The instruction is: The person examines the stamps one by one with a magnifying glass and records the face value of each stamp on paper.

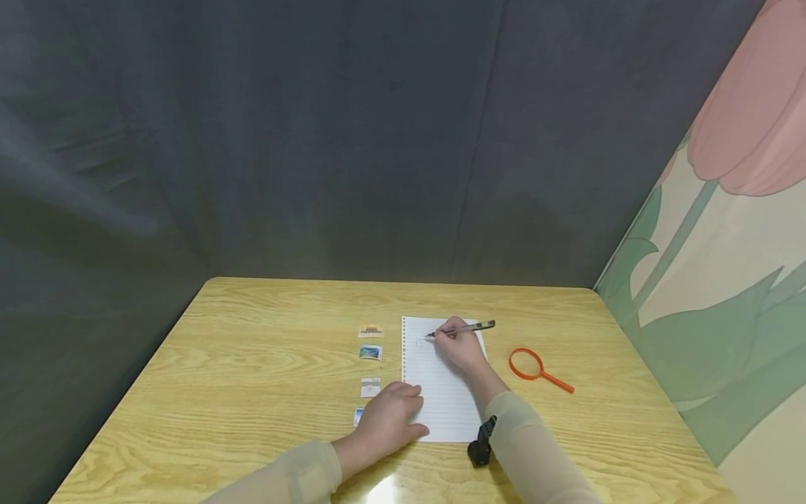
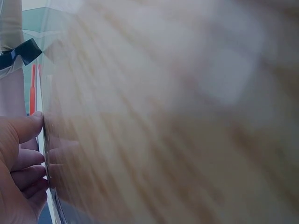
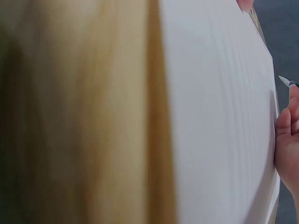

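Note:
A lined sheet of paper point(image 1: 443, 406) with a punched left edge lies on the table. In its upper part my right hand point(image 1: 462, 348) grips a pen point(image 1: 475, 326), its tip right at a few faint written marks near the upper left. The right wrist view catches the pen's tip point(image 3: 284, 80) and part of that hand point(image 3: 288, 126) at the far right. My left hand point(image 1: 392, 418) rests on the sheet's lower left with relaxed fingers, partly covering the lowest of several small stamps point(image 1: 371, 352) lined up beside the paper.
An orange magnifying glass point(image 1: 548, 378) lies to the right of the paper. Under everything is a wooden table point(image 1: 271, 364). A dark curtain point(image 1: 352, 140) hangs behind it, and a flower-patterned panel point(image 1: 724, 280) stands along the right side.

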Tool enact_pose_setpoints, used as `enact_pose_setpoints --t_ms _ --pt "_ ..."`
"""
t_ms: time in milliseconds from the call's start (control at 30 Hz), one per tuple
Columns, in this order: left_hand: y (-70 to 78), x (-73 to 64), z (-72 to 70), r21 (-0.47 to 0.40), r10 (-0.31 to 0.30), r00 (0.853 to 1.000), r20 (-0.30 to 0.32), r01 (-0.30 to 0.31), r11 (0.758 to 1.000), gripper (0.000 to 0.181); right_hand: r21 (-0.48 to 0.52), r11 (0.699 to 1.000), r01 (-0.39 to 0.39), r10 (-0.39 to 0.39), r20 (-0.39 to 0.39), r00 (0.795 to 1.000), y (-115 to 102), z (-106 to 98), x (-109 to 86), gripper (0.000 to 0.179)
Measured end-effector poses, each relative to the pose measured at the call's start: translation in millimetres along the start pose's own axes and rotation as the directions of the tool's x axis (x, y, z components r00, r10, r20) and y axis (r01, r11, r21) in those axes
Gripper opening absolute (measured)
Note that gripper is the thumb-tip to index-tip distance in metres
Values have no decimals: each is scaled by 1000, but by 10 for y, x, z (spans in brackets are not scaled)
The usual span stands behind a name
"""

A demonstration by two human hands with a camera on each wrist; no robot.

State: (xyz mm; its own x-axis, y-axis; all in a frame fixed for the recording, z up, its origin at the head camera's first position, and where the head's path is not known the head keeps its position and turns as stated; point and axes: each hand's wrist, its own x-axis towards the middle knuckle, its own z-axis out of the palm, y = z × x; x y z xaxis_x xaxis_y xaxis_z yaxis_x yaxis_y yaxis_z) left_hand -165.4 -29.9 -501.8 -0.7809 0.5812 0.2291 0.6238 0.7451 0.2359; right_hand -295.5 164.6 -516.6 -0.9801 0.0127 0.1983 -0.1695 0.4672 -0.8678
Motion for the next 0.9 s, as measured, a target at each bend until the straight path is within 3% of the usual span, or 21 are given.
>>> enact_pose_setpoints --t_ms 633,900 --pt "-6 -6 2 -11 1 1000 1 -1 1000 41 -43 999 14 -13 27 1000 0 -35 -50 8" --pt "1 -8 -3 -18 -9 1000 9 9 1000 41 -55 996 66 -60 90 994 3 -59 -43 5"
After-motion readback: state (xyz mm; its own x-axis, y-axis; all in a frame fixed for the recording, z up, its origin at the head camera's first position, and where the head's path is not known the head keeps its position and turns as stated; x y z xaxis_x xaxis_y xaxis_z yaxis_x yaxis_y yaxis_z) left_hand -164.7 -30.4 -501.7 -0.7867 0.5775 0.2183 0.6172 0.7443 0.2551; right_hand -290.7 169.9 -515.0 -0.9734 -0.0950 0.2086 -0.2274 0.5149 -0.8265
